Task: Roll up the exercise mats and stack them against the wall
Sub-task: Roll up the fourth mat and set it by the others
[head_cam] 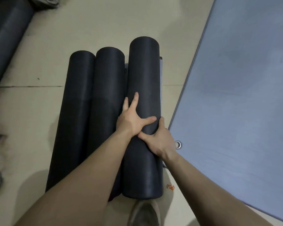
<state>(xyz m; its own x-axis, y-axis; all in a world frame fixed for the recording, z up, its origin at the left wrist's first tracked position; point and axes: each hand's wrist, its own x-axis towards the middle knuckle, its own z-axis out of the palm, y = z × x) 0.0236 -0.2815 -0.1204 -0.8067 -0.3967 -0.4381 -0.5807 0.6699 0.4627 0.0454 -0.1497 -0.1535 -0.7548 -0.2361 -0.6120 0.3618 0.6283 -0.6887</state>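
Observation:
Three dark rolled mats lie side by side on the pale floor. The rightmost roll is the largest and sits slightly raised, with a thin light edge showing along its right side. My left hand lies on its left flank, fingers spread and thumb across the top. My right hand grips its right flank, thumb over the top and fingers wrapped round the far side, hidden. The middle roll and the left roll touch each other.
A blue-grey mat lies unrolled on the right, with a metal eyelet at its near corner. Another dark roll lies at the top left. A shoe shows below the rolls; a small orange scrap lies nearby.

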